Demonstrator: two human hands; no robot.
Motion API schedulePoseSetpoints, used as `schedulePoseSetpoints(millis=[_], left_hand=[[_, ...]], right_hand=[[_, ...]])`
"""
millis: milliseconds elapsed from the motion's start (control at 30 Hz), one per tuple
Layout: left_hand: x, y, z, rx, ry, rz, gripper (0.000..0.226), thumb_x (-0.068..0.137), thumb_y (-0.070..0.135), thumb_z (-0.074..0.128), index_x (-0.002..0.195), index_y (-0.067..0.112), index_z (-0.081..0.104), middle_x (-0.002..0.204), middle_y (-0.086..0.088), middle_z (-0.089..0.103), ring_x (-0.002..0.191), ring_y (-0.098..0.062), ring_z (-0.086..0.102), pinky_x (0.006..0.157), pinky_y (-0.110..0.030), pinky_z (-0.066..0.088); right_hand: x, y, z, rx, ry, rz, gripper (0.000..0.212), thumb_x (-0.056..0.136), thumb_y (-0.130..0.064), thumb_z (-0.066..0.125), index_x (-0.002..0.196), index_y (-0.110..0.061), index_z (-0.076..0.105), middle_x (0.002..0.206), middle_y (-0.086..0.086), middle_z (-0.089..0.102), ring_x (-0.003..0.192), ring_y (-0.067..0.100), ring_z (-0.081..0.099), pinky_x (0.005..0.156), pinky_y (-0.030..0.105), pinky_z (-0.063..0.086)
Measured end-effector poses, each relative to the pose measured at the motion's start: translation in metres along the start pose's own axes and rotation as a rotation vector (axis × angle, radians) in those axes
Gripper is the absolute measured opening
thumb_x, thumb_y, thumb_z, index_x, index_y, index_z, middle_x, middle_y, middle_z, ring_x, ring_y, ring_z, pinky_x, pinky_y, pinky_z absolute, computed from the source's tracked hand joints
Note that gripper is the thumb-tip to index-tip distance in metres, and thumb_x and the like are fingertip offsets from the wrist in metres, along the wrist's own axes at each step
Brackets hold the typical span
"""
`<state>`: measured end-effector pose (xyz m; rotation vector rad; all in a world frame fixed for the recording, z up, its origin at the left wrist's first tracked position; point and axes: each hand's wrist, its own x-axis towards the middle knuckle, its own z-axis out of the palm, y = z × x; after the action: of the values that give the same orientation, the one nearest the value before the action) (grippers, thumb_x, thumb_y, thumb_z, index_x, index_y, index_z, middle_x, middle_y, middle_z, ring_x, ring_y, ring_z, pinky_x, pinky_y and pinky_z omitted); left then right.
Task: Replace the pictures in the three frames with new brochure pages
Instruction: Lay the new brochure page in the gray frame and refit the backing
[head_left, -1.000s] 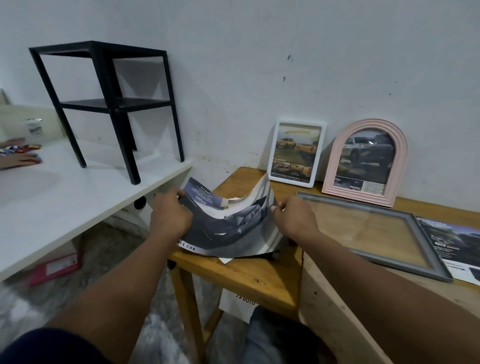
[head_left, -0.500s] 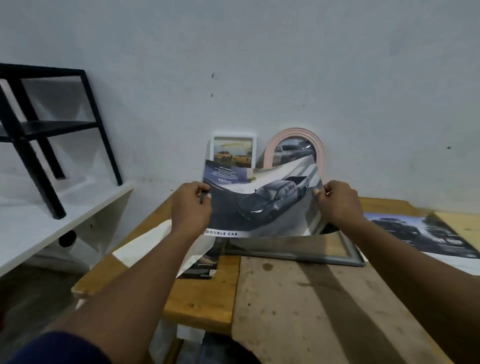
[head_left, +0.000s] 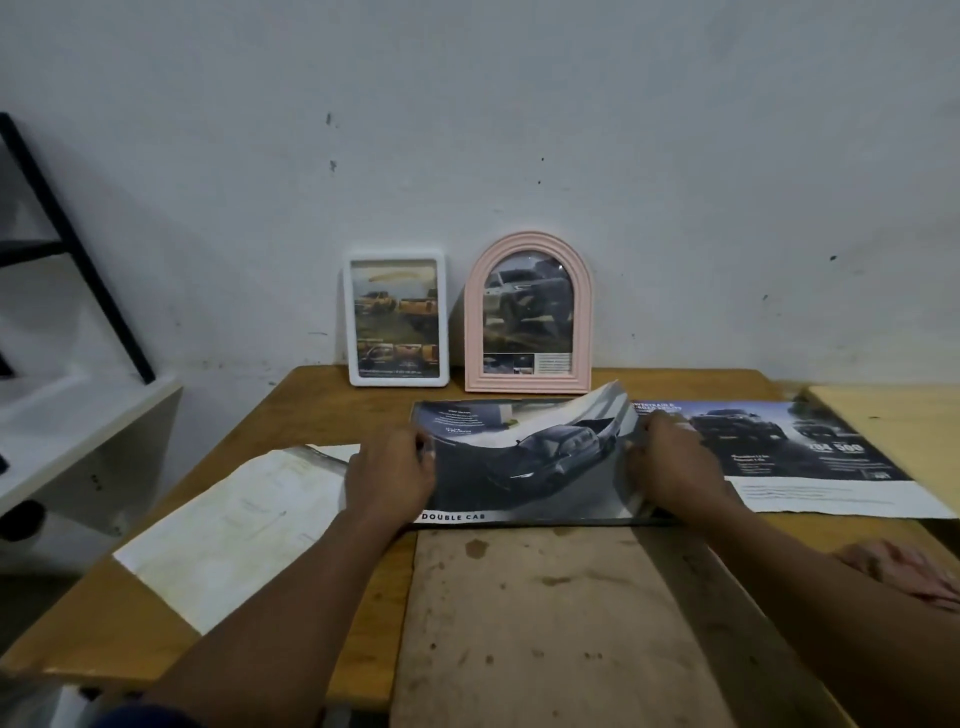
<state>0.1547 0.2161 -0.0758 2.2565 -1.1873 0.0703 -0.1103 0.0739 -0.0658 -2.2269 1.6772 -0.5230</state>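
A brochure page (head_left: 524, 457) showing a dark pickup and the words "DOUBLE CAB" lies over the grey frame (head_left: 545, 522), of which only the front edge shows. My left hand (head_left: 392, 475) grips the page's left edge. My right hand (head_left: 670, 462) grips its right edge, which curls upward. A white rectangular frame (head_left: 397, 322) and a pink arched frame (head_left: 527, 314) lean upright against the wall behind, each holding a truck picture.
Another dark brochure sheet (head_left: 800, 457) lies flat to the right. A pale sheet (head_left: 234, 525) lies at the left on the wooden table (head_left: 311, 395). A brown board (head_left: 545, 623) lies in front. A white shelf with a black rack (head_left: 67, 234) stands at the left.
The page was lifted from the table's left side, carried rightward, and lowered flat onto the grey frame. My head turned right, so the frames are now centred.
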Motion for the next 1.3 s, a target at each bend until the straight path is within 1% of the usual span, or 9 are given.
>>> schedulePoseSetpoints(millis=[233, 400, 533, 767, 933, 1000, 1067, 1133, 1300], left_hand=[[-0.005, -0.012, 0.003, -0.009, -0.047, 0.083, 0.029, 0.1, 0.032, 0.059, 0.125, 0.022, 0.067, 0.126, -0.003, 0.062, 0.108, -0.017, 0.06, 0.083, -0.031, 0.053], [-0.006, -0.018, 0.002, -0.009, -0.13, 0.117, 0.038, 0.098, 0.025, 0.058, 0.134, 0.013, 0.063, 0.136, -0.005, 0.056, 0.119, -0.018, 0.054, 0.09, -0.027, 0.05], [-0.002, -0.019, 0.005, 0.031, -0.139, 0.098, 0.037, 0.099, 0.022, 0.059, 0.135, 0.013, 0.062, 0.135, -0.005, 0.059, 0.121, -0.02, 0.054, 0.094, -0.03, 0.05], [0.009, -0.019, 0.007, -0.03, -0.151, 0.005, 0.026, 0.093, 0.011, 0.064, 0.119, 0.01, 0.068, 0.119, -0.008, 0.066, 0.099, -0.019, 0.059, 0.06, -0.015, 0.036], [0.007, -0.019, 0.005, -0.102, -0.145, -0.007, 0.021, 0.097, 0.015, 0.059, 0.116, 0.013, 0.068, 0.116, -0.006, 0.068, 0.093, -0.015, 0.059, 0.059, -0.015, 0.037], [0.004, -0.017, 0.003, -0.097, -0.149, 0.0, 0.023, 0.098, 0.019, 0.06, 0.119, 0.012, 0.067, 0.119, -0.007, 0.067, 0.097, -0.016, 0.059, 0.065, -0.016, 0.042], [0.001, -0.016, 0.003, -0.039, -0.166, 0.038, 0.036, 0.099, 0.025, 0.061, 0.133, 0.013, 0.062, 0.134, -0.005, 0.06, 0.115, -0.019, 0.057, 0.086, -0.023, 0.05], [-0.003, -0.016, 0.006, 0.069, -0.172, 0.064, 0.044, 0.102, 0.032, 0.056, 0.142, 0.015, 0.055, 0.146, -0.003, 0.05, 0.131, -0.021, 0.049, 0.103, -0.033, 0.046], [-0.001, -0.013, 0.01, 0.25, -0.227, 0.117, 0.054, 0.105, 0.04, 0.042, 0.156, 0.021, 0.035, 0.168, -0.005, 0.019, 0.152, -0.027, 0.022, 0.12, -0.044, 0.032]], right_hand=[[-0.005, -0.006, 0.017, -0.153, 0.037, -0.049, 0.059, 0.095, -0.028, 0.062, 0.144, -0.012, 0.034, 0.143, 0.021, 0.041, 0.13, 0.038, 0.043, 0.098, 0.049, 0.049], [-0.001, -0.004, 0.018, -0.284, 0.111, -0.229, 0.04, 0.097, -0.041, 0.053, 0.131, -0.02, 0.055, 0.135, 0.012, 0.047, 0.123, 0.032, 0.044, 0.095, 0.043, 0.045], [-0.001, -0.007, 0.02, -0.325, -0.064, -0.352, 0.048, 0.099, -0.055, 0.04, 0.129, -0.023, 0.058, 0.136, 0.006, 0.054, 0.125, 0.027, 0.046, 0.103, 0.045, 0.042], [0.001, -0.006, 0.026, -0.278, -0.204, -0.379, 0.058, 0.099, -0.061, 0.033, 0.145, -0.027, 0.043, 0.151, 0.007, 0.041, 0.14, 0.029, 0.033, 0.114, 0.048, 0.033], [0.0, -0.012, 0.027, -0.228, -0.277, -0.39, 0.062, 0.099, -0.063, 0.032, 0.15, -0.027, 0.037, 0.154, 0.007, 0.037, 0.145, 0.028, 0.025, 0.12, 0.051, 0.016], [-0.001, -0.016, 0.029, -0.2, -0.298, -0.396, 0.062, 0.099, -0.063, 0.033, 0.149, -0.026, 0.038, 0.153, 0.009, 0.038, 0.145, 0.029, 0.028, 0.12, 0.049, 0.017], [-0.002, -0.019, 0.032, -0.208, -0.281, -0.39, 0.063, 0.098, -0.064, 0.034, 0.148, -0.026, 0.039, 0.151, 0.01, 0.04, 0.142, 0.03, 0.032, 0.119, 0.048, 0.024], [-0.001, -0.021, 0.033, -0.205, -0.222, -0.373, 0.064, 0.098, -0.064, 0.034, 0.148, -0.025, 0.04, 0.153, 0.012, 0.038, 0.143, 0.031, 0.03, 0.118, 0.048, 0.026], [0.006, -0.018, 0.034, -0.279, -0.222, -0.328, 0.07, 0.098, -0.068, 0.023, 0.157, -0.031, 0.024, 0.168, 0.013, 0.004, 0.153, 0.033, -0.01, 0.122, 0.052, -0.002]])
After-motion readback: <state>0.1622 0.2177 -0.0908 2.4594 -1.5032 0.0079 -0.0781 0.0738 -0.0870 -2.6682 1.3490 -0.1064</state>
